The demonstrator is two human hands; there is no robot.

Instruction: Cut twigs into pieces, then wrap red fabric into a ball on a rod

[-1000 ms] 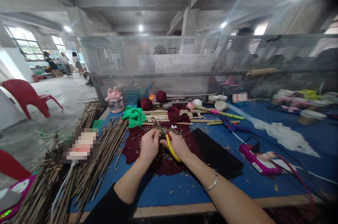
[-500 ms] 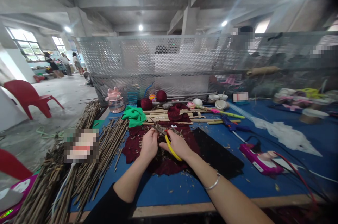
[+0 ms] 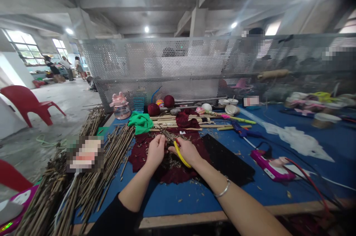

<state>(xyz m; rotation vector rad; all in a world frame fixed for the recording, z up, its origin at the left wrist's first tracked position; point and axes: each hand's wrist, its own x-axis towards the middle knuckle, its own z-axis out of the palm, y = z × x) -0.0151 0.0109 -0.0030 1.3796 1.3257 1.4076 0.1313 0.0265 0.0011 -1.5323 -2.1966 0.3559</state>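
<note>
My right hand (image 3: 187, 151) is wrapped round the yellow handles of a pair of scissors (image 3: 182, 155). Their dark blades point up and to the left, past the fingertips of my left hand (image 3: 156, 150). That hand is closed in a pinch beside the blades, and whatever lies in its fingers is too small and hidden to name. Under both hands spreads a dark red cloth (image 3: 175, 176), strewn with dry brown plant scraps (image 3: 175, 162). A black sheet (image 3: 226, 160) lies to the right of the cloth.
Bundles of dry brown stalks (image 3: 107, 165) cover the table's left side. Behind the cloth lie pale sticks (image 3: 167, 121), a green cloth (image 3: 140, 122) and dark red yarn balls (image 3: 169, 101). A blue glue gun (image 3: 239, 129) and purple power strip (image 3: 271, 167) sit right. A perforated screen (image 3: 155, 69) stands behind.
The scissors and my right hand shift only slightly, with the blades staying close to my left fingertips. Both hands keep their grip over the cloth. The view has drifted a little.
</note>
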